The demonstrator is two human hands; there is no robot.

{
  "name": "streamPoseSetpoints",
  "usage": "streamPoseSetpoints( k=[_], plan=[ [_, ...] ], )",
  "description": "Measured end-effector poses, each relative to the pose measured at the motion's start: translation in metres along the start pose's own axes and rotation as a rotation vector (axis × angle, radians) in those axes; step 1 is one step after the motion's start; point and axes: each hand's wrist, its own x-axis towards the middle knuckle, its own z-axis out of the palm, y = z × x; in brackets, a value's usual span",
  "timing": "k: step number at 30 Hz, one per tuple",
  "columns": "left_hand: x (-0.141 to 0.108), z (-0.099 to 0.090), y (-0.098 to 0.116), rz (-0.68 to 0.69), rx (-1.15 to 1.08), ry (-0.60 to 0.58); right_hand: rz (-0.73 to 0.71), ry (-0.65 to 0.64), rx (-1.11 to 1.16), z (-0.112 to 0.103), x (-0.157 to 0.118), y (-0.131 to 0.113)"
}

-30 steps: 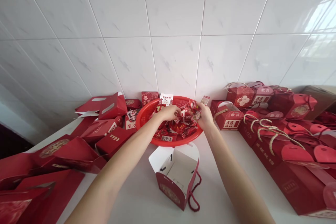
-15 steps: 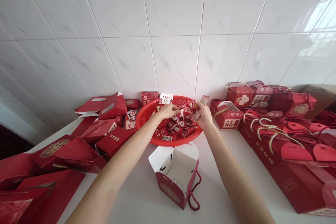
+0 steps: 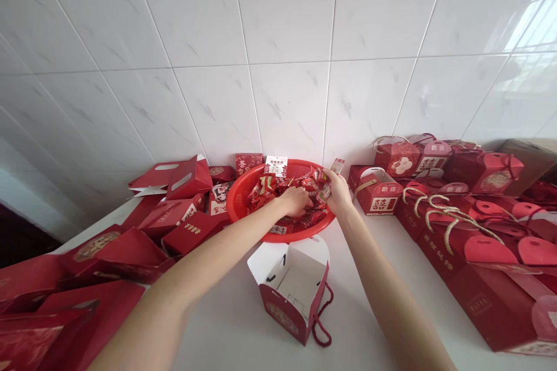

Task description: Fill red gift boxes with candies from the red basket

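A red plastic basket (image 3: 237,215) holds a heap of red-wrapped candies (image 3: 264,186). My left hand (image 3: 297,203) reaches into the heap, its fingers curled down among the wrappers and the fingertips hidden. At the basket's right rim, my right hand (image 3: 339,192) is closed around several wrapped candies (image 3: 322,190); a pale pink strip packet (image 3: 337,166) sticks up beyond its thumb. In front of the basket stands an open gift box (image 3: 285,319), red outside and white inside, with a dark red cord handle (image 3: 322,330) hanging at its right. Its bare inside shows no candy.
Red folded boxes (image 3: 191,232) pile up along the left of the white table (image 3: 217,324). Closed red gift boxes (image 3: 461,255), some with rope handles, line the right side. A small box (image 3: 378,192) stands right of the basket, and a white tiled wall (image 3: 287,98) rises behind.
My left hand has moved right and a little nearer, deeper into the candy heap. The right hand stays at the rim with its candies. The open box has hardly shifted.
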Motion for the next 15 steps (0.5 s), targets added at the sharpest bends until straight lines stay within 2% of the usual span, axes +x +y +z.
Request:
streamPoseSetpoints(
  k=[5, 11, 15],
  plan=[
    [0.004, 0.003, 0.0, -0.077, 0.011, 0.04, 0.011, -0.01, -0.029, 0.001, -0.002, -0.001],
    [0.011, 0.011, 0.005, -0.098, 0.082, 0.01, -0.016, 0.029, -0.023, -0.001, 0.0, 0.002],
    [0.012, 0.011, 0.005, -0.086, 0.071, -0.038, -0.018, 0.008, -0.008, -0.001, 0.0, 0.002]
  ],
)
